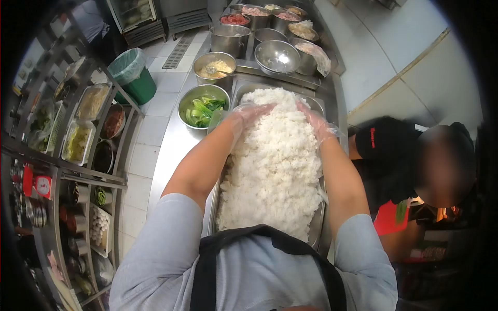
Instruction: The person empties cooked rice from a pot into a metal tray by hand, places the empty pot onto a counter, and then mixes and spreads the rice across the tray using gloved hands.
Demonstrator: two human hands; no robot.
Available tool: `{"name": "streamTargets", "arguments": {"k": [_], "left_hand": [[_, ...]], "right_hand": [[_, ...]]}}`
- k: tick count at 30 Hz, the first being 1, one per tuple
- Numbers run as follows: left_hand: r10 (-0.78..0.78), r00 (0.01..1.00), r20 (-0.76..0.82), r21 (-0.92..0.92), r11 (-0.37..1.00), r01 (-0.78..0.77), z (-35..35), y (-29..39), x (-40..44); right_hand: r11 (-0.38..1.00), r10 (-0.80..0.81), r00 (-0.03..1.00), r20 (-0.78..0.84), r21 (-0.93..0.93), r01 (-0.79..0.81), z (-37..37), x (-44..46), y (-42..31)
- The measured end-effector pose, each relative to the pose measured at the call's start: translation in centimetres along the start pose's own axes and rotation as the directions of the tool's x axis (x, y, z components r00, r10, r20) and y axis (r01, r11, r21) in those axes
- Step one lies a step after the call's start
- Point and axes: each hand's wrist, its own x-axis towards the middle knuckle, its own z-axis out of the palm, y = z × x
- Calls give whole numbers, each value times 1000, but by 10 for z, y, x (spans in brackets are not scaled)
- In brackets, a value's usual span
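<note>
A long mound of white rice (272, 171) fills a rectangular metal tray (211, 215) in front of me. Both hands wear clear plastic gloves and touch the far part of the mound from opposite sides. My left hand (253, 112) lies on its left flank, fingers stretched toward the middle. On the other flank, my right hand (314, 121) has its fingers extended along the rice; some fingertips are hidden. Just left of the tray stands a metal bowl (181, 106) of green leafy vegetables (204, 111).
Beyond the tray are a pot with yellowish chopped food (215, 68), an empty steel bowl (277, 56) and several containers of meat. Food shelves (116, 179) and a green bin (139, 85) stand left. A co-worker in a black shirt (386, 140) is close on the right.
</note>
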Motion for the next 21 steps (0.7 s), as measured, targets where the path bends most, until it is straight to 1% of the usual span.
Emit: {"name": "streamTargets", "arguments": {"k": [2, 3, 4, 6, 7, 8, 9, 10, 12, 13, 15, 16, 18, 21], "left_hand": [[-36, 999, -28, -46, 998, 35, 22, 67, -70], [-54, 998, -41, -70, 996, 51, 31, 86, -92], [-61, 987, -148, -31, 998, 57, 36, 85, -94], [-62, 933, -353, 40, 996, 81, 46, 77, -95], [18, 945, -326, 70, 998, 5, 45, 67, -89], [98, 950, -295, 98, 993, -72, 42, 56, -79], [179, 948, -263, 124, 981, -150, 44, 48, -77], [159, 948, -274, 100, 986, -136, 50, 49, -86], [213, 928, -305, 183, 970, -162, 65, 70, -128], [243, 916, -319, 227, 958, -175, 72, 80, -147], [220, 929, -297, 303, 944, -126, 80, 87, -172], [208, 935, -288, 341, 934, -103, 84, 86, -180], [249, 920, -304, 401, 909, -113, 95, 75, -187], [282, 915, -290, 460, 879, -126, 111, 64, -206]], "right_hand": [[986, -152, 988, -29, 68, 154, 18, -24, -12], [968, -226, 973, -47, 99, 230, 25, -35, -14], [937, -348, 937, -21, 6, 348, 25, -39, -12], [808, -562, 824, 69, -169, 565, 19, -46, -7], [661, -661, 746, 78, -408, 629, 11, -36, 4], [464, -743, 658, 120, -616, 636, 0, -16, 23], [342, -744, 651, 151, -751, 565, 0, -20, 30], [202, -744, 643, 182, -856, 476, 1, -24, 36], [97, -627, 768, 129, -966, 241, 19, -68, 20], [162, -670, 736, 101, -947, 278, 27, -85, 19], [280, -742, 670, 34, -891, 356, 42, -117, 24], [338, -756, 655, 0, -857, 390, 45, -123, 32], [442, -775, 628, -70, -770, 460, 52, -130, 51], [449, -848, 521, -93, -649, 614, 75, -164, 59]]}}
